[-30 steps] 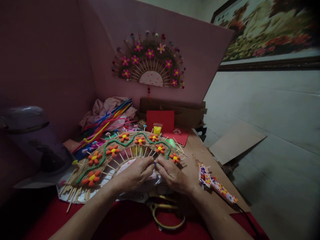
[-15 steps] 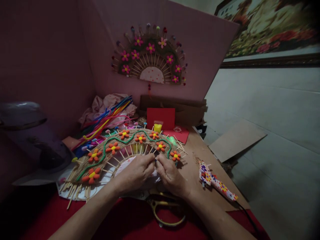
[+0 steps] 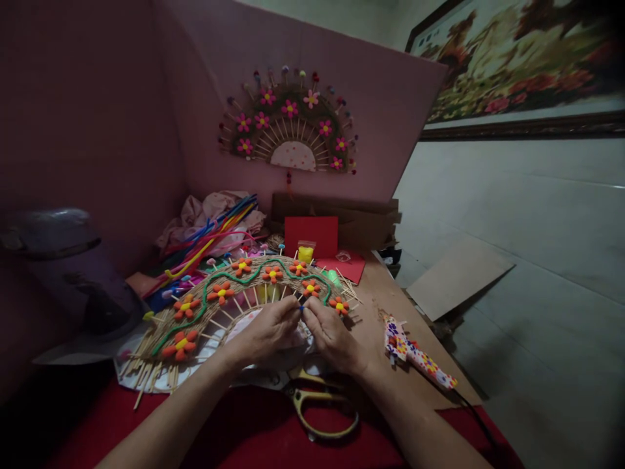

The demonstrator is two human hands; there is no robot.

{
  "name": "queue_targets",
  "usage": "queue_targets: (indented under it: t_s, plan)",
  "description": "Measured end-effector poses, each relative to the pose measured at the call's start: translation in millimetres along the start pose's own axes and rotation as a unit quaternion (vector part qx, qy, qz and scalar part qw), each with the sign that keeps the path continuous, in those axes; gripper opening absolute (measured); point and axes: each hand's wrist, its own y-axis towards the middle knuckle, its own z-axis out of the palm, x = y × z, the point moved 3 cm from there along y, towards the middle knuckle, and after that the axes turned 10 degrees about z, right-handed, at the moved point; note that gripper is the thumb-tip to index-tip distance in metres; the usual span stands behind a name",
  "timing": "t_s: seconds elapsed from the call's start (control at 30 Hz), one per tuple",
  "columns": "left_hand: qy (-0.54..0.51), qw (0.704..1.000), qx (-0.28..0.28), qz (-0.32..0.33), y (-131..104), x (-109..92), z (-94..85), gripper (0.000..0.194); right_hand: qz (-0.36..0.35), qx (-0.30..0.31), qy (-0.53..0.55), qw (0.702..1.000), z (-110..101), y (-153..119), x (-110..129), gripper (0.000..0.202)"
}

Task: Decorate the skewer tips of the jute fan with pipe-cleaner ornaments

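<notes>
A small dark blue piece (image 3: 301,308) shows between the fingertips of my two hands, pinched from both sides. My left hand (image 3: 273,331) and my right hand (image 3: 333,335) meet over the lower right part of a fan-shaped craft (image 3: 254,279) made of sticks and twine. Orange flowers with yellow centres and a wavy green strip decorate its arc. Part of its pale inner half-circle is hidden behind my hands. Gold-handled scissors (image 3: 326,431) lie just below my hands.
A flower-patterned glue gun (image 3: 420,357) rests on cardboard (image 3: 374,326) at the right. Colourful pipe cleaners (image 3: 209,238), a red card (image 3: 312,234) and a yellow packet (image 3: 305,253) lie behind. Another fan (image 3: 293,127) hangs on a pink board. A covered container (image 3: 63,273) stands left.
The view has shifted slightly. My hands stay together over the fan, and the blue piece between their fingertips now shows more clearly.
</notes>
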Motion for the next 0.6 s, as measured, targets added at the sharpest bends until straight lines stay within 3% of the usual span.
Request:
queue_targets:
  t_s: [0.13, 0.6]
  plan:
    - [-0.051, 0.999, 0.018, -0.002, 1, 0, 1.9, 0.031, 0.009, -0.003, -0.008, 1.000, -3, 0, 1, 0.023]
    - [0.077, 0.996, 0.038, 0.030, -3, -8, -2.8, 0.028, 0.003, 0.035, 0.003, 0.999, -7, -1, 4, 0.023]
